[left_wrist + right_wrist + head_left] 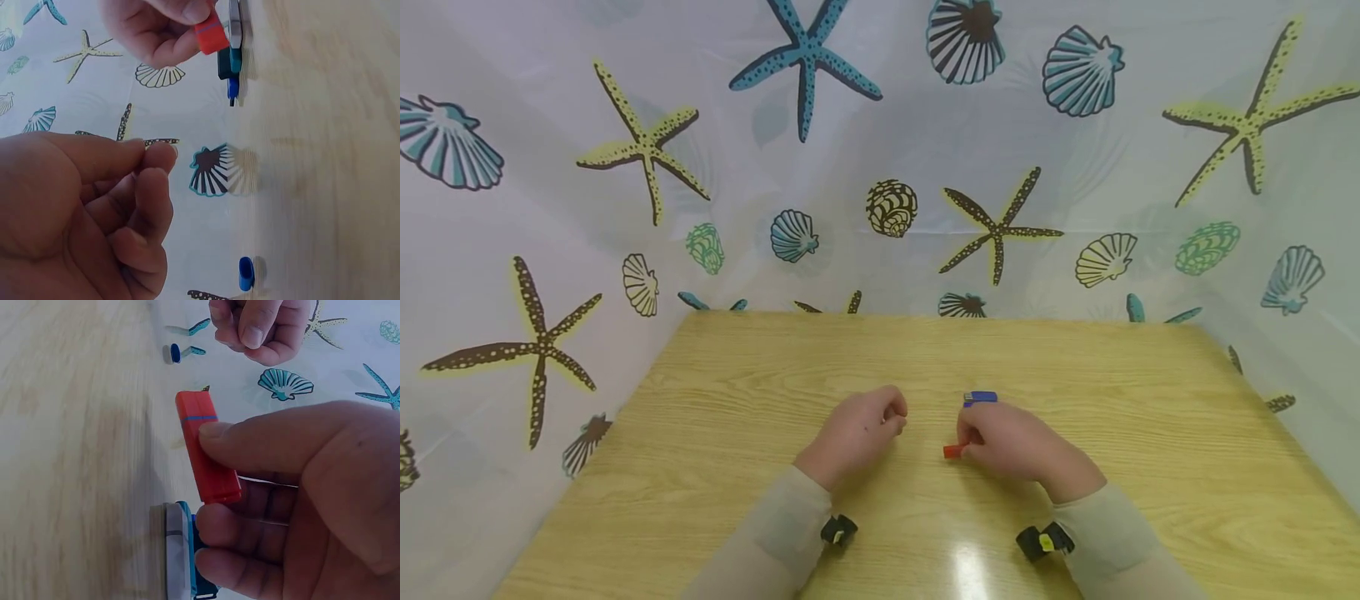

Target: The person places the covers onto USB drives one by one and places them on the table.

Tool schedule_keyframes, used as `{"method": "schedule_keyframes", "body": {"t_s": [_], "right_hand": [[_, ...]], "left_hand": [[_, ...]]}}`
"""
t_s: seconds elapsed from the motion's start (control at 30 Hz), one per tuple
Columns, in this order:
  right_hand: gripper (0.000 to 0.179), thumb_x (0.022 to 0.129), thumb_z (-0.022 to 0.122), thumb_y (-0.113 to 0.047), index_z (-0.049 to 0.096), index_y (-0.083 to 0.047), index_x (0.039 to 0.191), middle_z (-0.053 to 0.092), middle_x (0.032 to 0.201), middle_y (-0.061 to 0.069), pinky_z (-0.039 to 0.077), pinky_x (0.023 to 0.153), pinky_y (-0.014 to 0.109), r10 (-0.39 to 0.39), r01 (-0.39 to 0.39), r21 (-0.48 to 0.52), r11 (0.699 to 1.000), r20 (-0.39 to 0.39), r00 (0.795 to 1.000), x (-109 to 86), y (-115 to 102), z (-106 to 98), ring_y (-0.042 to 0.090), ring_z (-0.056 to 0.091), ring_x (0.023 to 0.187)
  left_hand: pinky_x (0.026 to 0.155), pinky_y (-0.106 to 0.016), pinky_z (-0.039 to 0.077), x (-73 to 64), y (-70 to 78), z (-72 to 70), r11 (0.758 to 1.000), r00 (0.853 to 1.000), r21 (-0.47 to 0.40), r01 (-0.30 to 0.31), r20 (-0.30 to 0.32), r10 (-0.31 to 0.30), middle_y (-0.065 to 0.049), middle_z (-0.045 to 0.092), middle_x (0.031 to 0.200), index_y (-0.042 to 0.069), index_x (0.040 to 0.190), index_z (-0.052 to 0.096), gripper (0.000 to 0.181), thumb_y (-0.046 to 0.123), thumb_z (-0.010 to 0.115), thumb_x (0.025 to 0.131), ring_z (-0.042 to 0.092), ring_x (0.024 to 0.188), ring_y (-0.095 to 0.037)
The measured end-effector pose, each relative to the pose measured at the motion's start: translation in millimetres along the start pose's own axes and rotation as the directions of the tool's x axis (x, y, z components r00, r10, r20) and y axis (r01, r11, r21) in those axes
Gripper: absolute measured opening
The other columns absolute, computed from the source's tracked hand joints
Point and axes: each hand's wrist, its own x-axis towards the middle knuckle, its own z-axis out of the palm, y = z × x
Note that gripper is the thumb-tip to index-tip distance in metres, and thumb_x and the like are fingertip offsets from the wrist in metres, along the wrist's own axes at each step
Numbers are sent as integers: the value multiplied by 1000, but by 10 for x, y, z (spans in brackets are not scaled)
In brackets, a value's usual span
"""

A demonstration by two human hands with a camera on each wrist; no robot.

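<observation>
My right hand [1015, 442] pinches a small red oblong block [209, 456] between thumb and fingers. A thin blue line crosses the block near one end. Only a short red end pokes out from the fingers in the head view. My left hand [857, 433] is held over the table to the left, fingers loosely curled with the thumb near the forefinger, nothing in its grasp. Just beyond the right hand lies a blue piece with a grey end [982, 397], partly covered by that hand. A grey-and-teal oblong item [178, 550] lies by the right fingers.
A small blue cap [247, 273] stands on the wooden table [760, 358], hidden behind the left hand in the head view. A blue item with a thin dark tip [232, 90] lies near the grey-and-teal one. A shell-patterned curtain [850, 175] rises around the table.
</observation>
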Motion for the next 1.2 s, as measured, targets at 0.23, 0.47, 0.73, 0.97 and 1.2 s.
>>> {"method": "schedule_keyframes", "body": {"t_s": [0.23,0.47,0.73,0.97,1.2], "right_hand": [[22,90,75,-17,59,-24,78,56,75,-10,43,63,33,42,-41,-8,999,25,999,15,43,42,12,51,67],[20,90,75,-17,60,-23,79,55,75,-10,43,64,34,29,-28,-29,999,43,999,6,80,59,12,51,67],[14,89,70,-8,64,-19,84,58,80,-10,47,70,36,24,-24,-43,999,-1,1000,3,128,24,12,52,72],[12,93,68,-10,64,-19,86,57,81,-7,46,72,36,47,-47,-25,999,-8,999,-11,172,-30,14,51,74],[12,94,68,-15,64,-20,85,55,78,-7,44,68,35,61,-61,-10,998,-7,998,-23,194,-55,14,50,71]], "left_hand": [[72,-33,49,24,-112,-50,994,997,107,26,-82,-18,8,64,90,18,106,65,7,19,59,103,56,75,-13],[77,-37,51,63,-192,-53,989,994,130,69,-98,-56,0,69,104,14,113,66,14,18,56,104,59,81,-15],[87,-40,51,77,-260,-64,986,992,130,109,-85,-98,-4,62,110,10,120,65,20,12,55,103,60,97,-19],[88,-39,52,59,-315,-59,981,990,135,137,-49,-131,-8,54,120,10,130,64,29,9,51,105,60,96,-19],[92,-42,52,63,-367,-53,979,995,175,103,-18,-101,-12,57,119,8,129,68,33,1,48,103,62,98,-24]]}}
